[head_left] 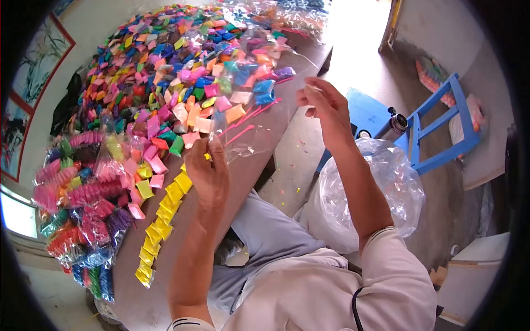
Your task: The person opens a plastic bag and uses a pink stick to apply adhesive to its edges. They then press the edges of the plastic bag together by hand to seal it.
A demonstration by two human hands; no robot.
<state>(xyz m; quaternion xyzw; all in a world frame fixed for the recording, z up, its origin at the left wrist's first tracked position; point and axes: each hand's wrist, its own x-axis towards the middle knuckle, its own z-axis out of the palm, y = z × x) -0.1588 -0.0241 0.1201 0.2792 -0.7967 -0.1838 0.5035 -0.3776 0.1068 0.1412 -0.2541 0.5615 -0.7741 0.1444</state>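
A clear plastic bag (251,144) is stretched in front of me, its thin film hard to trace against the table. My left hand (208,168) pinches its near left edge, with fingers closed. Higher and to the right, my right hand (327,110) has its fingers pinched at the far side of the film. Behind the bag, thin pink plastic sticks (240,134) lie on the table. Blue packets (264,92) and an orange packet (235,113) sit just beyond. Near my left wrist runs an overlapping row of yellow packets (160,226).
A large heap of small coloured packets (160,71) covers the brown table (201,220). Bundled packets in clear wrap (91,193) lie at its left edge. To my right are a big clear plastic sack (381,182), a blue chair (441,124) and a metal flask (393,127).
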